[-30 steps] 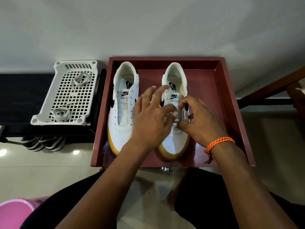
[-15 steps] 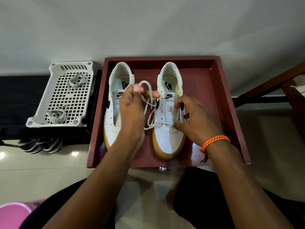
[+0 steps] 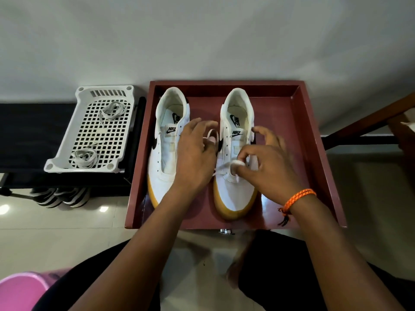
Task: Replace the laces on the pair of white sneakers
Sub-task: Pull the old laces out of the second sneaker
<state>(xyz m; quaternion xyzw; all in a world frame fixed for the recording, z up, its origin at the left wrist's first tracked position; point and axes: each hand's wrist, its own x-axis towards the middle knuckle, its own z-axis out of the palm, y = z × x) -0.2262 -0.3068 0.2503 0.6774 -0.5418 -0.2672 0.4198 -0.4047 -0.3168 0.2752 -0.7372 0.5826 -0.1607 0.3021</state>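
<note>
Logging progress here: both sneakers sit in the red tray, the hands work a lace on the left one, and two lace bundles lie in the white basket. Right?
Not quite. The head view shows the hands working the lace on the right sneaker, not the left sneaker. The red tray and the two lace bundles in the white basket are as stated.

Dim, even indoor light; glare spots on the floor tiles (image 3: 4, 208); wide-angle bending at edges; fingers motion-blurred.

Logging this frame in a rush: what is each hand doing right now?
Left hand: holds a loop of the flat white shoelace.
Right hand: pinches the same lace at the right gum-soled white sneaker.
</note>
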